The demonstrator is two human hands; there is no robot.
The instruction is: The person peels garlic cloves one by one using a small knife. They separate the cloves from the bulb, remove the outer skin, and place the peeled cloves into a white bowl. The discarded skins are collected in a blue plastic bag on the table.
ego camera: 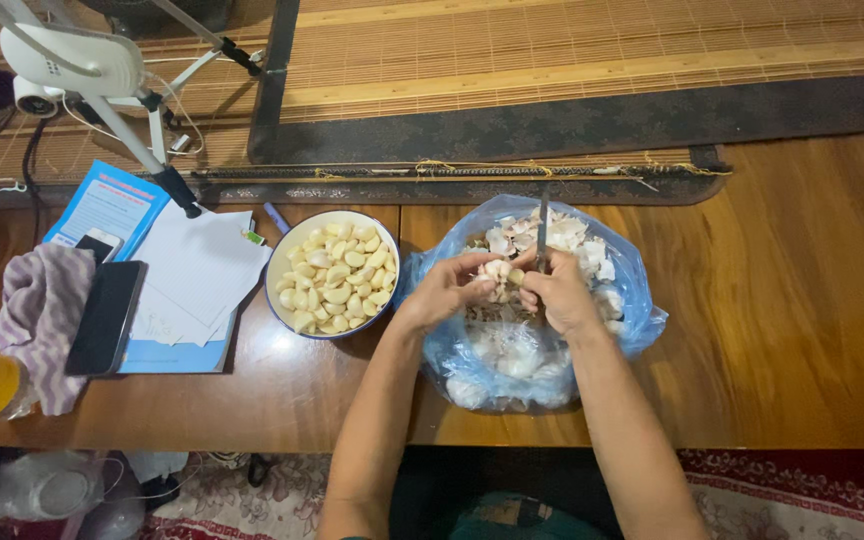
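Nearest to the person, both forearms reach from the near edge over the wooden counter [802, 330] and meet above a clear blue plastic bag [642, 320], which lies open on the counter a little right of the middle. The bag holds garlic skins and unpeeled pieces. The left hand [444, 290] has its grip closed around a garlic clove [498, 268], pinched between thumb and fingers just over the bag. The right hand [560, 295] touches the left one, and its grip is clamped on a small knife [543, 232], whose blade points to the far side, above the pile of skins.

Just left of the bag stands a white bowl [280, 262] with a blue rim, full of peeled cloves. Further left lie white papers [197, 275] on a blue folder [112, 200], a dark phone [106, 318] and a striped cloth [42, 320]. At the far left, a white lamp-like device [77, 60] stands on thin legs. Beyond the counter, a bamboo mat [572, 50] covers the far part.
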